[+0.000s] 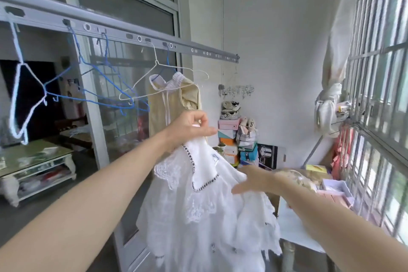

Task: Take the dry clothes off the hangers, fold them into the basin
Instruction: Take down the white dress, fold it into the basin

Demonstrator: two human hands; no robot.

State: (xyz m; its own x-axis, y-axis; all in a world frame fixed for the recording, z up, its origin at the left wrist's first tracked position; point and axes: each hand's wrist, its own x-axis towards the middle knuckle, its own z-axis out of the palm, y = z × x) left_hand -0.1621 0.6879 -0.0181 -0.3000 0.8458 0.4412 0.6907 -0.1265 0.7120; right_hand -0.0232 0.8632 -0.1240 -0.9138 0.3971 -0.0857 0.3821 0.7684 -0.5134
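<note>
While the left hand [192, 127] pinches the white lace blouse [198, 212] by its collar below the drying rail [132, 35], the right hand [258, 180], flat and open, touches its shoulder; light, limp and snag-prone, it seems best held by both shoulders

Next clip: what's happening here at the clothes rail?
A person is taking laundry down. The left hand pinches the top of a white lace garment with dark-beaded collar trim, below the grey metal drying rail; the open right hand touches its shoulder. A beige top hangs on the rail beside empty blue and white wire hangers.
</note>
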